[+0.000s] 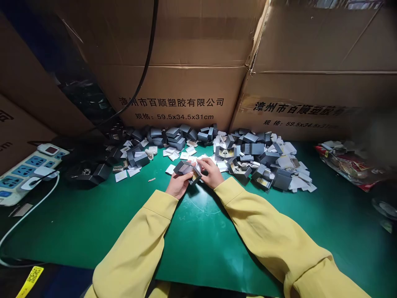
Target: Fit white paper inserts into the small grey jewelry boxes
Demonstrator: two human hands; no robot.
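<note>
Between my hands, above the green table, a small dark grey box (194, 178) is held with its lid raised and something pale at its opening. My left hand (179, 185) wraps round the box's left side. At the right, my right hand (212, 173) has its fingers closed on the box's upper edge; whether they also pinch the pale piece I cannot tell. Just beyond the hands lie loose white cards (173, 155). An open grey box with a yellowish inside (226, 152) stands to the right of them.
Several more grey boxes and white cards (281, 163) are heaped along the back of the green table (198, 240). Large cardboard cartons (186, 82) wall off the rear. A power strip (26, 169) with a white cable sits left; a red plastic bag (347, 163) lies right.
</note>
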